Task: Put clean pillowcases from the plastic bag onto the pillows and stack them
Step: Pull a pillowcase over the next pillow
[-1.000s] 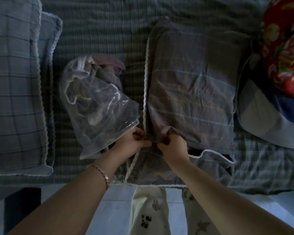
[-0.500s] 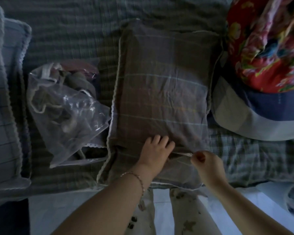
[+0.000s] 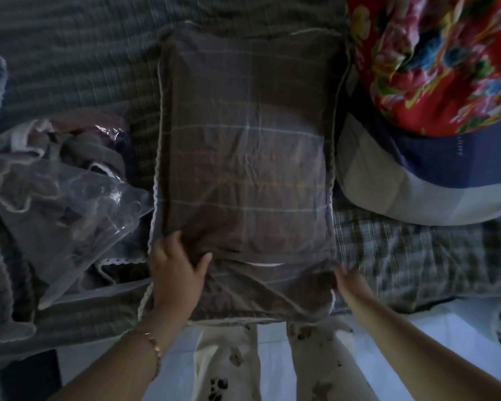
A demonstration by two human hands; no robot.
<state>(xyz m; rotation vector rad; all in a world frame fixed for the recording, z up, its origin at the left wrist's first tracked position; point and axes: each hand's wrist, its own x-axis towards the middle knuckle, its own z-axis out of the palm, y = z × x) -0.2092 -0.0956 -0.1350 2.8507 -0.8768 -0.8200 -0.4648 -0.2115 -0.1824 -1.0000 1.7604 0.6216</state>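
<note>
Left hand point(image 3: 175, 270) presses the near corner of the pillow point(image 3: 243, 169), fingers point(image 3: 169, 240) spread. Right hand point(image 3: 349, 280) meets the opposite near corner, grip unreadable through blur. Pillow lies on the bed point(image 3: 70, 53) beyond the fingers, long axis running away; the 2 hands equally near.

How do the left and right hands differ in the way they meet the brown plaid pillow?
The left hand lies on the pillow's near-left corner, back up and thumb spread; the right hand sits at the near-right corner, its fingers hard to make out. The left hand is sharp, the right hand motion-blurred. The left wrist wears a bracelet; the right wrist is bare. Both touch the pillow's near end.
</note>
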